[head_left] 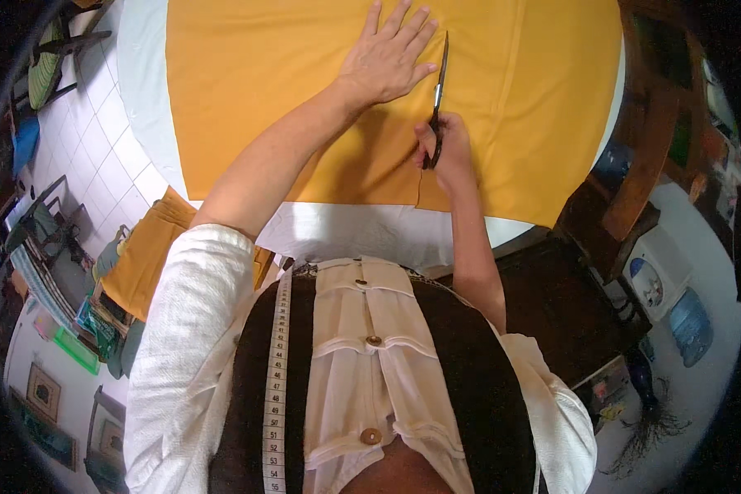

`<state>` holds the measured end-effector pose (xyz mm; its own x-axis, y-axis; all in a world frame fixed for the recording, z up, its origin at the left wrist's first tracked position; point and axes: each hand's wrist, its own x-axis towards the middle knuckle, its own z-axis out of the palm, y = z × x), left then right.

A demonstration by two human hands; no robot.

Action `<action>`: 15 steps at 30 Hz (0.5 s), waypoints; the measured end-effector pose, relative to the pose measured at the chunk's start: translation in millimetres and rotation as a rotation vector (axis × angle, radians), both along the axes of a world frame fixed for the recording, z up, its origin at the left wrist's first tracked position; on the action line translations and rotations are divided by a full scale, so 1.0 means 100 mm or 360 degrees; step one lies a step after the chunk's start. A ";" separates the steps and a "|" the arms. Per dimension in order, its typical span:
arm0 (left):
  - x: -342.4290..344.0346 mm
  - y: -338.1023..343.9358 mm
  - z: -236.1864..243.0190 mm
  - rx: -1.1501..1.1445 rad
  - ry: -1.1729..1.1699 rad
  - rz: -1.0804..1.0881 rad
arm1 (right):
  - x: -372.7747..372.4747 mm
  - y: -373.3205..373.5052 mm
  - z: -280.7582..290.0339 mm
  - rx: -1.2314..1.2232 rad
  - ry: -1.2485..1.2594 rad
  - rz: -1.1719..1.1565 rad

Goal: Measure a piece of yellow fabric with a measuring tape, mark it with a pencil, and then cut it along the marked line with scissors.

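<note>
Mustard-yellow fabric [247, 99] covers much of a table with a white cover [144, 90]. My left hand [383, 62] lies on the fabric with fingers stretched out, left of the scissor blades. My right hand [445, 148] grips black-handled scissors [439, 90] near the fabric's lower edge, blades pointing away from me. A short cut line runs below the scissors to that edge; I cannot tell whether the blades are apart. A white tape measure [274, 370] hangs down over my dark vest.
Folded yellow fabric [144, 251] is piled at the lower left beside chairs [41, 226]. A tiled floor [82, 140] shows on the left. Dark wooden furniture [634, 198], a white basin-like object [650, 272] and a blue plastic container [690, 325] stand on the right.
</note>
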<state>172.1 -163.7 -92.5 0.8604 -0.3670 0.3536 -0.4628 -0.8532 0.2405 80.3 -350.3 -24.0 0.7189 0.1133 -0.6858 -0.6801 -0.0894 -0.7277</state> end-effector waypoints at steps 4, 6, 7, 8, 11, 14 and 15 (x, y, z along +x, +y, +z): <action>-0.01 -0.02 0.03 -0.0007 0.0053 -0.0008 | 0.10 0.03 0.01 0.0047 0.0003 -0.0032; -0.01 -0.01 0.03 -0.0013 0.0037 -0.0003 | 0.07 0.02 0.01 0.0040 0.0012 -0.0028; -0.01 -0.01 0.02 -0.0019 0.0019 -0.0001 | 0.05 0.02 0.01 0.0032 0.0020 -0.0027; -0.01 0.00 0.02 -0.0026 0.0001 0.0001 | 0.03 0.01 0.01 0.0024 0.0028 -0.0026; -0.01 -0.01 0.03 -0.0034 -0.0007 -0.0001 | 0.04 0.00 0.02 0.0010 0.0017 -0.0016; -0.01 -0.02 0.05 -0.0033 0.0021 -0.0011 | 0.07 0.01 0.04 -0.0003 -0.0040 0.0013; -0.01 -0.01 0.05 -0.0033 0.0023 -0.0010 | 0.09 0.02 0.05 -0.0003 -0.0038 0.0014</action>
